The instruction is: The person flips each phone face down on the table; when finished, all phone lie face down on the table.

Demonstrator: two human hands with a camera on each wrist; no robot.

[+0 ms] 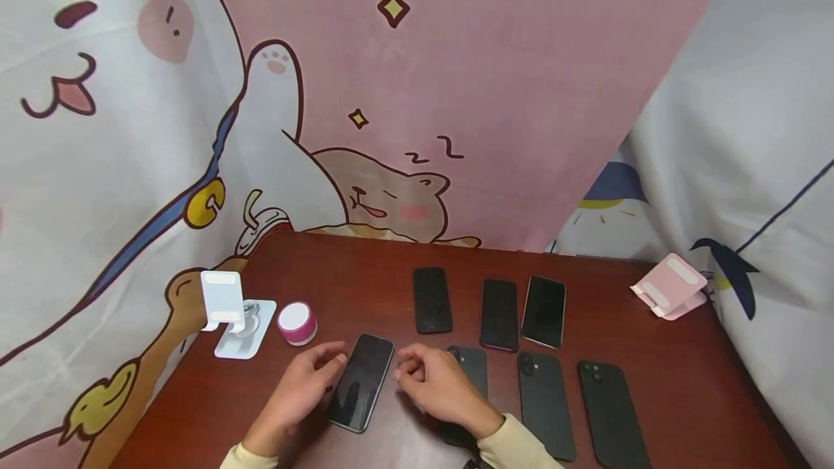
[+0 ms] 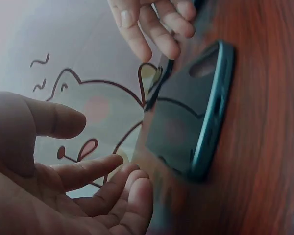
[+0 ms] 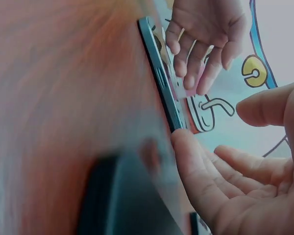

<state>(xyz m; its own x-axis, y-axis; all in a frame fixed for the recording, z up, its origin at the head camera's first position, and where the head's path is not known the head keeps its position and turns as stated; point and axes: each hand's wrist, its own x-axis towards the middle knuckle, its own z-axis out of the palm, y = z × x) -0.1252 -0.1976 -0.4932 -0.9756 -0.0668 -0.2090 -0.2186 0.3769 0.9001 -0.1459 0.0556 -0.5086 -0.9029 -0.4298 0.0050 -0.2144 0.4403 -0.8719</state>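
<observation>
A dark smartphone (image 1: pixel 362 382) lies screen up and slightly turned on the table, between the two hands. My left hand (image 1: pixel 302 386) is at its left edge with the fingers loosely bent and nothing held. On the other side my right hand (image 1: pixel 438 384) hovers with relaxed fingers, over part of a black phone (image 1: pixel 478 368) lying back up. In the left wrist view the phone's side (image 2: pixel 216 107) shows a greenish metal edge and a glossy screen. The right wrist view shows that same phone (image 3: pixel 160 73) edge-on, beyond the right fingertips.
Back-up phones (image 1: pixel 546 404) (image 1: pixel 612 411) lie at the right. Behind them are screen-up phones (image 1: pixel 433 300) (image 1: pixel 499 313) (image 1: pixel 544 311). A white phone stand (image 1: pixel 224 302) and a pink round container (image 1: pixel 297 324) stand left; a pink stand (image 1: pixel 671 286) is at the far right. A printed curtain (image 1: pixel 521 93) hangs behind.
</observation>
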